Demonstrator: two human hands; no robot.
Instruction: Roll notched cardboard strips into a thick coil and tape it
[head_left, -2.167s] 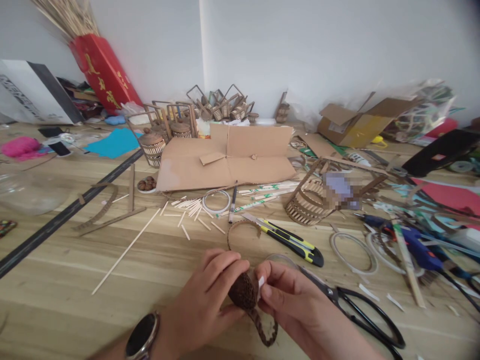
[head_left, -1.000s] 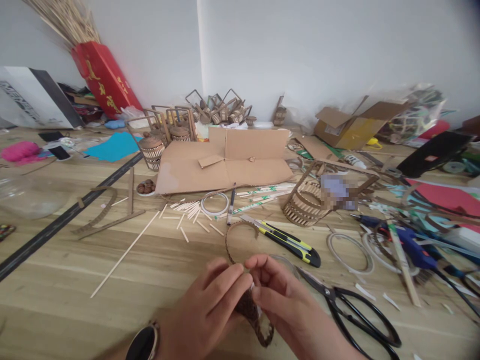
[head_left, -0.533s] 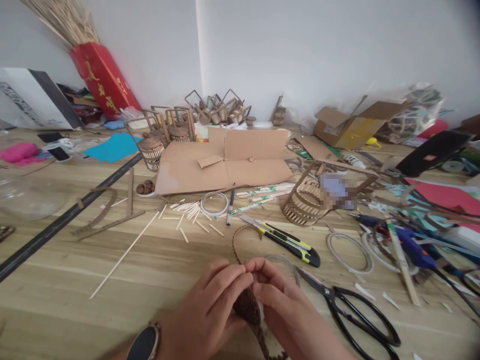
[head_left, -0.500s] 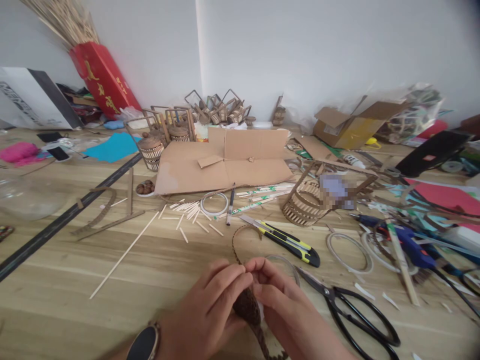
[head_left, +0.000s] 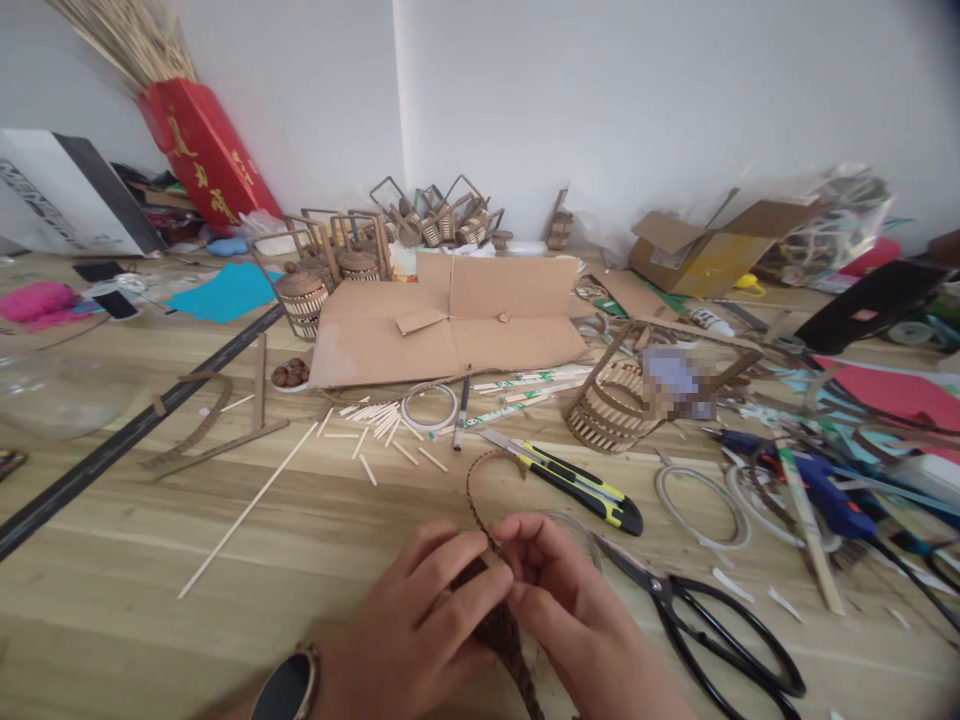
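Both hands meet low in the middle of the head view, over the near part of the table. My left hand [head_left: 427, 620] is closed around a dark brown corrugated cardboard strip [head_left: 496, 625], part of which looks wound or bunched under the fingers. Against it, my right hand [head_left: 562, 610] pinches the same strip by its edge with thumb and fingertips. A thin end of the strip curves up and away toward a yellow-and-black utility knife [head_left: 577, 487]. Black-handled scissors [head_left: 697, 620] lie open just right of my right hand. The fingers hide much of the strip.
Short pale sticks [head_left: 375, 420], a tape roll [head_left: 429, 407] and a pen [head_left: 463, 410] lie ahead. Behind them is a cardboard sheet [head_left: 375, 335]. A small slatted bucket [head_left: 611, 405] stands right of centre, near a blue glue gun [head_left: 821, 490]. Lidded buckets [head_left: 302, 300] stand farther left.
The fingers of my left hand have shifted slightly, showing more of the brown strip between them. My right hand stays pinched at the strip's edge. The other things lie as before.
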